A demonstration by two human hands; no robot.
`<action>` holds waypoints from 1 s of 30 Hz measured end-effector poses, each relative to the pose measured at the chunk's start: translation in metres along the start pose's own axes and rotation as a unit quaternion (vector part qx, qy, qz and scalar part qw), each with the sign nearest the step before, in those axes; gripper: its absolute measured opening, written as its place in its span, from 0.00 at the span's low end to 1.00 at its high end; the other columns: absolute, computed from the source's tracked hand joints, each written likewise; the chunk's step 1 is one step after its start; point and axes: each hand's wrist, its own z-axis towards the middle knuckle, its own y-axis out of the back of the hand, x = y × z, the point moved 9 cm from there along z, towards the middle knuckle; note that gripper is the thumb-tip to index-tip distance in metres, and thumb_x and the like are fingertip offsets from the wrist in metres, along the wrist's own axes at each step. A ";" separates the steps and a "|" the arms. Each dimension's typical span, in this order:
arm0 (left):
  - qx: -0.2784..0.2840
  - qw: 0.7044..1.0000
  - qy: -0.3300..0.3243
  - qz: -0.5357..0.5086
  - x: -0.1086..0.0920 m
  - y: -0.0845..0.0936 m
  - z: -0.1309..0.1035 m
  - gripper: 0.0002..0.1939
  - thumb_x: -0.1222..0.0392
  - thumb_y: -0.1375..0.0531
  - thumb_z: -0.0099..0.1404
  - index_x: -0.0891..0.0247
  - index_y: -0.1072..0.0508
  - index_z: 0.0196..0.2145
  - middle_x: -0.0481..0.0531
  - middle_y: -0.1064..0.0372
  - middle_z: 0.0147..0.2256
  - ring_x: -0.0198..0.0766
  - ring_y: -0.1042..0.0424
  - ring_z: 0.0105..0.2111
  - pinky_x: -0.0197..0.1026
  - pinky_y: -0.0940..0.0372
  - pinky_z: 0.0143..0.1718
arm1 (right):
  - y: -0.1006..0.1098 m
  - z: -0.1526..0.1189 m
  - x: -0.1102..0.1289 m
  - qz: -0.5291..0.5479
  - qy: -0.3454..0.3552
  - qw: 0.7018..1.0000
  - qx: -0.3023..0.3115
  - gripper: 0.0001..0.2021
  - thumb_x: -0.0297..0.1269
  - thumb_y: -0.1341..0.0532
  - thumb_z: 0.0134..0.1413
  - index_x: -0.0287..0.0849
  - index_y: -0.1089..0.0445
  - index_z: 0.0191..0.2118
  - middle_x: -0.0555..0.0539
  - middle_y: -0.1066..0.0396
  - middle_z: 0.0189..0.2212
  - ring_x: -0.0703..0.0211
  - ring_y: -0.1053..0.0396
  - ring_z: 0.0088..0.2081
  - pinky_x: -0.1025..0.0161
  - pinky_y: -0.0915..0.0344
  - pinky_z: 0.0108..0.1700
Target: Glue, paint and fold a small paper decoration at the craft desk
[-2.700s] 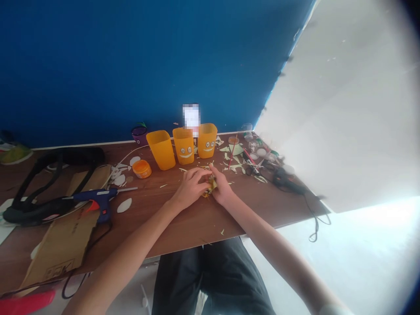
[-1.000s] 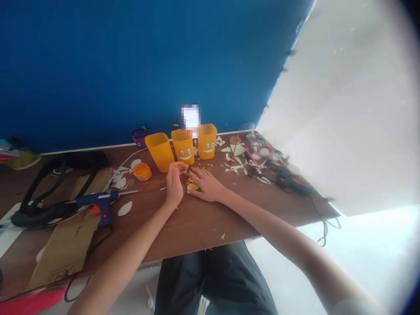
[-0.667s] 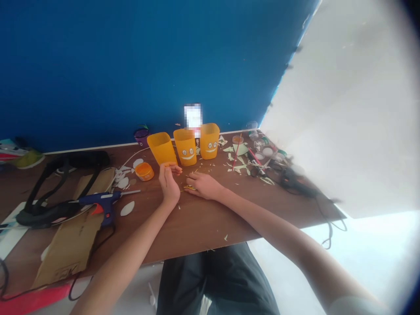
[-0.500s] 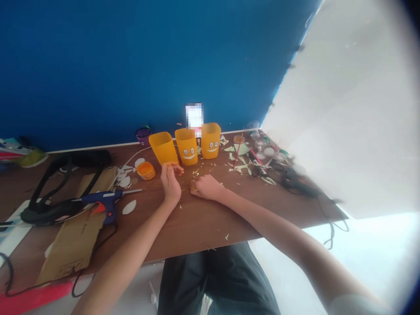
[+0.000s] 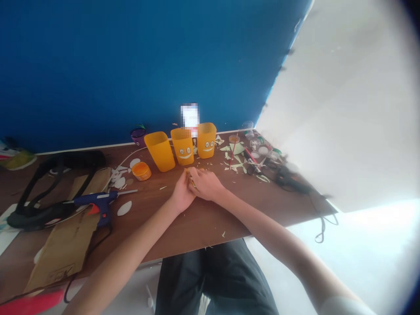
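My left hand and my right hand meet over the table, with fingers closed against each other. A small yellowish bit shows between them, too hidden to name. Just behind the hands stand three orange-yellow cups: a plain cup on the left, a middle cup and a right cup. The middle and right cups bear white eyes and a smiling mouth. Left of the hands sits a small open jar of orange paint.
A blue glue gun lies on the left beside cardboard and a black strapped headset. White cut-outs lie near it. Pale green scraps, brushes and small jars crowd the right. A purple cup stands at the back.
My left hand has moved right and turned inward to meet my right hand; the two were apart before. The view has shifted slightly to the right.
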 end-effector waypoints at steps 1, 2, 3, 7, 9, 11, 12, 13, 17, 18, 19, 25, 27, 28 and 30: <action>-0.014 1.000 0.002 -0.025 -0.001 0.002 -0.001 0.17 0.49 0.48 0.70 0.64 0.25 0.37 0.53 0.24 0.34 0.40 0.24 0.38 0.42 0.30 0.43 | -0.001 0.000 0.004 -0.021 0.009 1.000 -0.003 0.13 0.40 0.49 0.64 0.36 0.36 0.46 0.40 0.28 0.34 0.50 0.33 0.37 0.58 0.42 0.39; -0.026 0.999 -0.001 -0.048 -0.002 0.003 -0.002 0.16 0.51 0.48 0.70 0.63 0.26 0.35 0.51 0.25 0.32 0.38 0.24 0.36 0.41 0.30 0.43 | -0.002 0.000 0.008 -0.036 0.017 0.999 -0.007 0.15 0.42 0.50 0.65 0.36 0.35 0.46 0.39 0.28 0.36 0.47 0.34 0.40 0.55 0.42 0.42; -0.035 0.997 -0.005 -0.067 -0.004 0.004 -0.003 0.15 0.53 0.48 0.71 0.63 0.26 0.34 0.50 0.25 0.31 0.36 0.24 0.34 0.40 0.30 0.43 | -0.002 0.000 0.010 -0.047 0.022 0.999 -0.013 0.17 0.44 0.51 0.66 0.36 0.35 0.46 0.37 0.28 0.39 0.45 0.35 0.43 0.53 0.42 0.45; -0.063 0.993 -0.030 -0.100 -0.008 0.006 -0.003 0.14 0.54 0.48 0.71 0.63 0.26 0.36 0.49 0.25 0.32 0.35 0.24 0.35 0.38 0.30 0.44 | 0.001 -0.003 0.014 -0.052 0.024 0.997 -0.056 0.23 0.48 0.52 0.67 0.33 0.38 0.55 0.30 0.39 0.58 0.39 0.44 0.57 0.47 0.46 0.55; -0.083 0.991 -0.040 -0.097 -0.009 0.009 -0.002 0.13 0.54 0.47 0.70 0.63 0.26 0.38 0.49 0.25 0.32 0.35 0.24 0.34 0.38 0.30 0.43 | 0.005 -0.005 0.016 -0.034 0.016 0.996 -0.080 0.26 0.47 0.52 0.66 0.31 0.43 0.60 0.29 0.48 0.64 0.37 0.52 0.63 0.46 0.50 0.59; -0.105 0.988 -0.061 -0.093 -0.013 0.012 -0.002 0.12 0.55 0.47 0.70 0.63 0.27 0.37 0.49 0.26 0.31 0.34 0.26 0.31 0.36 0.30 0.39 | 0.008 -0.006 0.014 0.007 -0.004 0.996 -0.094 0.31 0.49 0.50 0.65 0.30 0.48 0.64 0.29 0.53 0.67 0.37 0.56 0.65 0.45 0.52 0.61; -0.109 0.987 -0.073 -0.091 -0.015 0.012 -0.002 0.12 0.55 0.47 0.70 0.63 0.28 0.35 0.48 0.28 0.29 0.32 0.27 0.29 0.35 0.31 0.35 | 0.009 -0.005 0.011 0.037 -0.020 0.994 -0.099 0.34 0.51 0.49 0.63 0.31 0.50 0.65 0.29 0.55 0.67 0.36 0.56 0.66 0.44 0.52 0.61; -0.102 0.988 -0.081 -0.086 -0.018 0.011 -0.003 0.12 0.56 0.47 0.69 0.63 0.29 0.32 0.47 0.30 0.27 0.31 0.29 0.25 0.34 0.32 0.31 | 0.010 -0.005 0.007 0.071 -0.037 0.992 -0.101 0.37 0.54 0.47 0.60 0.31 0.52 0.66 0.29 0.56 0.67 0.36 0.56 0.66 0.43 0.52 0.62; -0.012 0.995 -0.086 -0.040 -0.034 -0.002 -0.008 0.20 0.54 0.47 0.68 0.62 0.44 0.20 0.44 0.46 0.19 0.26 0.44 0.15 0.30 0.45 0.16 | 0.009 -0.004 -0.012 0.228 -0.064 0.969 -0.070 0.48 0.58 0.38 0.50 0.35 0.58 0.68 0.30 0.58 0.67 0.37 0.57 0.67 0.41 0.52 0.63; 0.001 0.995 -0.092 -0.031 -0.040 -0.002 -0.010 0.21 0.53 0.47 0.68 0.62 0.47 0.19 0.43 0.50 0.18 0.26 0.46 0.14 0.30 0.49 0.13 | 0.008 -0.006 -0.017 0.263 -0.058 0.961 -0.059 0.48 0.58 0.37 0.49 0.37 0.57 0.67 0.31 0.58 0.67 0.38 0.57 0.67 0.41 0.52 0.63; 0.003 0.994 -0.103 -0.026 -0.047 0.000 -0.011 0.22 0.52 0.46 0.67 0.62 0.49 0.19 0.42 0.53 0.17 0.26 0.49 0.13 0.29 0.54 0.12 | 0.008 -0.008 -0.025 0.295 -0.055 0.952 -0.053 0.45 0.57 0.38 0.51 0.39 0.56 0.67 0.32 0.57 0.67 0.40 0.56 0.67 0.42 0.52 0.64; -0.068 0.973 -0.214 0.047 -0.094 0.024 -0.014 0.16 0.49 0.43 0.67 0.60 0.40 0.27 0.37 0.58 0.13 0.26 0.58 0.10 0.29 0.61 0.11 | -0.013 -0.041 -0.081 0.390 -0.218 0.893 -0.052 0.25 0.52 0.53 0.66 0.42 0.40 0.60 0.38 0.35 0.57 0.50 0.38 0.59 0.51 0.43 0.59; -0.079 0.962 -0.248 0.086 -0.101 0.024 -0.015 0.14 0.48 0.42 0.66 0.60 0.38 0.30 0.36 0.57 0.13 0.25 0.57 0.10 0.28 0.61 0.12 | -0.023 -0.039 -0.072 0.372 -0.210 0.904 -0.022 0.25 0.51 0.52 0.66 0.39 0.39 0.59 0.37 0.35 0.57 0.49 0.37 0.58 0.52 0.43 0.59; -0.082 0.957 -0.259 0.100 -0.102 0.023 -0.015 0.13 0.49 0.42 0.66 0.59 0.37 0.31 0.36 0.57 0.13 0.25 0.57 0.10 0.28 0.61 0.12 | -0.026 -0.035 -0.064 0.365 -0.194 0.911 -0.012 0.25 0.50 0.51 0.66 0.38 0.39 0.59 0.36 0.35 0.57 0.49 0.37 0.58 0.53 0.43 0.59; -0.084 0.951 -0.272 0.118 -0.100 0.021 -0.015 0.11 0.50 0.41 0.65 0.59 0.36 0.34 0.35 0.55 0.13 0.25 0.56 0.10 0.28 0.60 0.12 | -0.032 -0.023 -0.045 0.362 -0.162 0.918 0.002 0.24 0.48 0.51 0.66 0.37 0.39 0.59 0.36 0.33 0.55 0.51 0.35 0.56 0.54 0.42 0.59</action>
